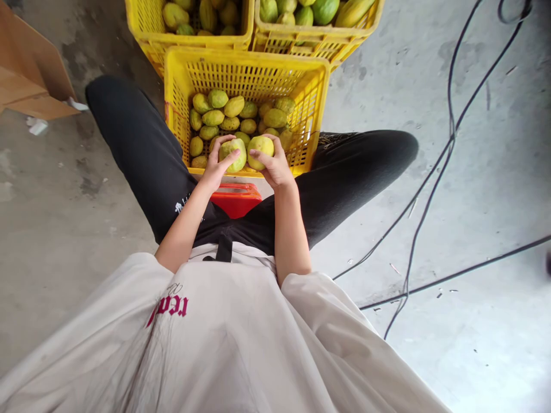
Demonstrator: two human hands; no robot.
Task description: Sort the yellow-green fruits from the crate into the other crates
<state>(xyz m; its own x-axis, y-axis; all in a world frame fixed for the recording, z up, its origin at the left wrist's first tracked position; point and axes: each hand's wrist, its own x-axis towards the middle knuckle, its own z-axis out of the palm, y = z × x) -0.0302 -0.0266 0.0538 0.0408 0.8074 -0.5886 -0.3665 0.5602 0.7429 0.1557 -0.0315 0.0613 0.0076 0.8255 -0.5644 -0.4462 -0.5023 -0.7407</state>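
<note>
Yellow slatted plastic makes up the near crate (247,55), which I take as my dial's centre, 12 o'clock pointing away from the person. Through the head view I see two fruits held up over its 6 o'clock side. The left hand (216,162) is curled around a greenish fruit (231,154), thumb across the top; the right hand (278,165) grips a yellow fruit (263,149) the same way. The two sit side by side, and I cannot tell whether they touch.

I judge the step in hand to be holding this pair together above the pile. The next move, I'd say, calls for light, even finger pressure, since such rounded shapes could roll.

Both look plump and smooth. The loose fruits (275,118) below are smaller ovals, mottled green and yellow, some speckled dark. At 11 o'clock another crate (193,41) holds more fruit, and at 1 o'clock a third crate (318,33) does too. A glossy red plastic piece (237,203) shows at 6, stiff brown cardboard (41,63) between 9 and 10, and black cables (451,137) around 3, across stained grey floor (379,86).
</note>
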